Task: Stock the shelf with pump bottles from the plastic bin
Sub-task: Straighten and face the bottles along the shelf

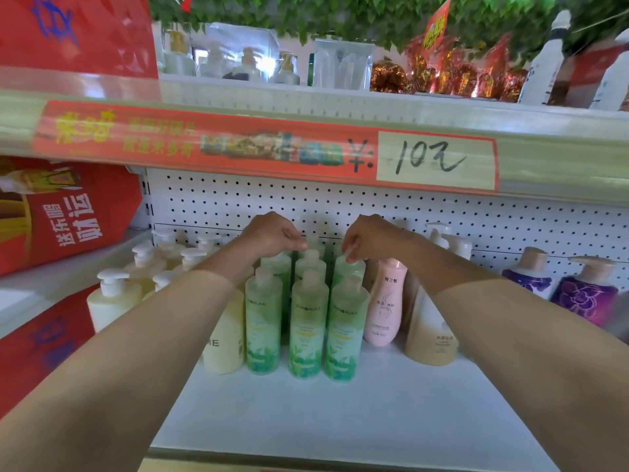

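Several green pump bottles (308,332) stand in three rows on the white shelf (340,410), the front three side by side. My left hand (272,233) reaches over the back of the left and middle rows, fingers curled down onto a bottle top there. My right hand (366,236) hovers over the right row and pinches the top of a back green bottle (350,267). Which bottle the left fingers hold is hidden. The plastic bin is out of view.
Cream pump bottles (114,298) crowd the shelf's left side. A pink bottle (386,301), a beige bottle (430,332) and purple bottles (585,294) stand to the right. A pegboard back wall (340,206) and a price strip (265,144) overhead bound the space. Red bags (64,212) sit at left.
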Available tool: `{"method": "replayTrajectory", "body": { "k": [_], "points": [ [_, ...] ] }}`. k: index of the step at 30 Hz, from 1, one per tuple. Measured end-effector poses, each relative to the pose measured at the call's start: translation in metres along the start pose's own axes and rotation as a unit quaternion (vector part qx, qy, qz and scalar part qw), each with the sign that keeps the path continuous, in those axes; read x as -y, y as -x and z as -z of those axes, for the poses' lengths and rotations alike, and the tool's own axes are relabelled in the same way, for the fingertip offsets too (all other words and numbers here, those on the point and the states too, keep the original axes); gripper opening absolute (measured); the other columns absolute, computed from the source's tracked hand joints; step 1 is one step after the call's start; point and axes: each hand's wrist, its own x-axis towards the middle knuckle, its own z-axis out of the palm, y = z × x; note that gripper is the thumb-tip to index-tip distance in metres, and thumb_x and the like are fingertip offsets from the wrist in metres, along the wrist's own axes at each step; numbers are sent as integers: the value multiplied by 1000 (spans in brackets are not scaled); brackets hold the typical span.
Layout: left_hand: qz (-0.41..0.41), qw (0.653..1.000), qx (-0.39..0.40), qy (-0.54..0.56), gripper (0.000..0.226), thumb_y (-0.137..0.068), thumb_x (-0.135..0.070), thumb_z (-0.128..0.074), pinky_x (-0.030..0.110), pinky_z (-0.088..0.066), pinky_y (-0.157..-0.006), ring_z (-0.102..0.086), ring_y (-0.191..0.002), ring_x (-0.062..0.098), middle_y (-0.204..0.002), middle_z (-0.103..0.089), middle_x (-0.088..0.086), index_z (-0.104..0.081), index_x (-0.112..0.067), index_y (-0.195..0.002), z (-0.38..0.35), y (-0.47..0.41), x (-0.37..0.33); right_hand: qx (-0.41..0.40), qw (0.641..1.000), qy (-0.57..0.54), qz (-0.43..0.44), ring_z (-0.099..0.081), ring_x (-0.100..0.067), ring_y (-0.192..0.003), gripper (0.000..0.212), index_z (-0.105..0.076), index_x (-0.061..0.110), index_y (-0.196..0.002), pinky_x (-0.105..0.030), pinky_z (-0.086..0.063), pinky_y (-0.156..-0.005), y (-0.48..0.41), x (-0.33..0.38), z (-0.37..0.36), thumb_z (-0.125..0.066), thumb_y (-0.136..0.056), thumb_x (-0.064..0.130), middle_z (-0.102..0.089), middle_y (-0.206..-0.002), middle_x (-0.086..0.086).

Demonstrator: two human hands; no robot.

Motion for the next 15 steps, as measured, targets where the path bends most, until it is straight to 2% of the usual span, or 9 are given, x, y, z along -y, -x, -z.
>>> {"method": "replayTrajectory", "body": {
  "k": [3, 6, 10, 15],
  "points": [
    [5, 1000, 7, 7, 32, -80, -40, -78, 29, -46, -94, -61, -112, 17, -118, -69, -2, -76, -19, -105, 2, 0, 6, 2, 1000, -12, 6, -63, -5, -79, 21, -77, 17, -101, -18, -48, -67, 3, 1, 1, -81, -80, 19, -73, -96, 4],
    [4, 1000, 12, 18, 31, -81, -39, -77, 28, -45, -92, -61, -110, 16, -116, -70, -1, -76, -20, -106, 2, 2, 8, 2, 1000, -14, 8, -66, -10, -85, 21, -77, 15, -101, -22, -52, -76, 3, 5, 0, -81, -80, 19, -75, -97, 2],
    [-5, 1000, 13, 28, 31, -81, -39, -77, 31, -48, -95, -61, -110, 16, -114, -71, -2, -76, -19, -105, 5, 3, 7, 6, 1000, -18, 2, -69, -12, -89, 22, -78, 16, -100, -23, -54, -76, 2, 7, 1, -82, -79, 20, -75, -95, 1],
    [-13, 999, -2, 38, 29, -82, -36, -77, 24, -44, -84, -62, -105, 12, -113, -72, -4, -76, -19, -105, 6, 5, 4, 18, 1000, 10, 7, -68, -13, -91, 23, -76, 15, -103, -23, -53, -75, 3, 12, 3, -80, -81, 20, -73, -102, 1]
  ]
}}
